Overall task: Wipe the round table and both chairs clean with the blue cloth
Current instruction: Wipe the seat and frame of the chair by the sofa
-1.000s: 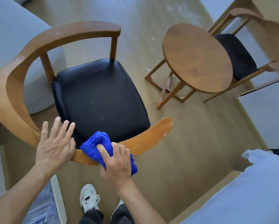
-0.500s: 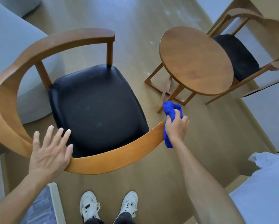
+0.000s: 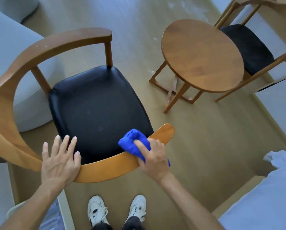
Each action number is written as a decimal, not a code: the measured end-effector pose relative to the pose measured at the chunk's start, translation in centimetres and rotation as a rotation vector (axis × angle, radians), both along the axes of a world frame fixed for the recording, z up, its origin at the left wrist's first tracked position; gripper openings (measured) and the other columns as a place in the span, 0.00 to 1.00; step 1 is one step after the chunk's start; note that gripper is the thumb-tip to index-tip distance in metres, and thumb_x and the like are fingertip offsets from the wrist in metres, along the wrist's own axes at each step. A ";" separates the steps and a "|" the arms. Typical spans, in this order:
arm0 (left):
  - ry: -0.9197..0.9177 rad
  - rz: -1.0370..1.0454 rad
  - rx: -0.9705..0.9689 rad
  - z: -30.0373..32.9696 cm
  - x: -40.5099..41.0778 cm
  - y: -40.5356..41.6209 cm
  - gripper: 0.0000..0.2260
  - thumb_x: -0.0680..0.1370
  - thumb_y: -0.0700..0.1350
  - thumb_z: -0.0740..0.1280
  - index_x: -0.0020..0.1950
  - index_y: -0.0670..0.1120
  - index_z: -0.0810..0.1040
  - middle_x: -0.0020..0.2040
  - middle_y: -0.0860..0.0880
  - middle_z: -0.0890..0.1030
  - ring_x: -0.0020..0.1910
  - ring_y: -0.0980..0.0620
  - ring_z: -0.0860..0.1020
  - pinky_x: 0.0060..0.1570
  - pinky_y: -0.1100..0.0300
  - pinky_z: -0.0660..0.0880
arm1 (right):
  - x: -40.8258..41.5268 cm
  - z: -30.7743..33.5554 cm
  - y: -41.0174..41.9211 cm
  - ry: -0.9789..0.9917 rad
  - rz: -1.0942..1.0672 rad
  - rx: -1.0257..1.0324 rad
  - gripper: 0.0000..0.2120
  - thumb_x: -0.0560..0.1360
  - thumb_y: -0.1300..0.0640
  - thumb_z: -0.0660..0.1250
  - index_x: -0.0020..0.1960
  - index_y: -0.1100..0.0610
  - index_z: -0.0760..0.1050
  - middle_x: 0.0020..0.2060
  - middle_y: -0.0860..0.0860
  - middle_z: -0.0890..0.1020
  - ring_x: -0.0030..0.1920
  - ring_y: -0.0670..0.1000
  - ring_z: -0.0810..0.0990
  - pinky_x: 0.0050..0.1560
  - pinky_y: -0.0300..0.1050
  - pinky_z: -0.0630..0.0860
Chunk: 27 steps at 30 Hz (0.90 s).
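Right hand grips blue cloth on near chair rail; left hand flat, fingers spread, on rail further left.

Cloth: vivid blue, plain. Near chair: warm brown wood frame, paler orange-tan on the front rail; seat glossy black with a few faint pale smudges. Table: mid-brown wood, visible grain bands. Far chair: same brown frame, black seat. Floor: pale olive-tan planks, whitish specks further off. Shoes: white with dark markings.
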<state>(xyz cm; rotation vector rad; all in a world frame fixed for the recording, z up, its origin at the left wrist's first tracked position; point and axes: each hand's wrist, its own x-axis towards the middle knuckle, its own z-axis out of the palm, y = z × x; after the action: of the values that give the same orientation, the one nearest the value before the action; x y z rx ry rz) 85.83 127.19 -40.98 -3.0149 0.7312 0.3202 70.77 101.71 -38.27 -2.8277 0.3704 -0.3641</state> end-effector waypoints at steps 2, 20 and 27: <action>0.008 0.000 0.015 0.0 0.1 0.0 0.27 0.77 0.53 0.49 0.72 0.45 0.70 0.71 0.42 0.71 0.72 0.40 0.64 0.72 0.53 0.33 | 1.3 0.3 -5.7 0.063 -0.310 0.006 0.18 0.71 0.57 0.71 0.61 0.56 0.78 0.46 0.59 0.77 0.43 0.60 0.75 0.42 0.52 0.73; -0.106 0.072 -0.354 3.1 3.0 5.0 0.24 0.80 0.49 0.50 0.69 0.40 0.73 0.71 0.42 0.71 0.72 0.41 0.66 0.72 0.45 0.54 | 7.4 0.1 24.7 0.121 -0.196 0.154 0.21 0.69 0.55 0.68 0.61 0.49 0.73 0.45 0.54 0.76 0.37 0.53 0.70 0.36 0.48 0.67; -0.130 -0.176 0.039 4.5 7.4 7.9 0.27 0.80 0.52 0.48 0.69 0.39 0.73 0.72 0.38 0.68 0.74 0.36 0.60 0.74 0.42 0.48 | 2.0 0.2 12.0 0.042 0.015 0.074 0.23 0.63 0.59 0.71 0.58 0.54 0.79 0.43 0.56 0.77 0.38 0.59 0.73 0.36 0.50 0.70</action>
<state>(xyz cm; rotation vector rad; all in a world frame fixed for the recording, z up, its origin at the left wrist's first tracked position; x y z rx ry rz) 93.19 135.08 -36.44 -2.8747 0.9571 0.1303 72.78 113.71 -38.03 -2.7674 0.3639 -0.2820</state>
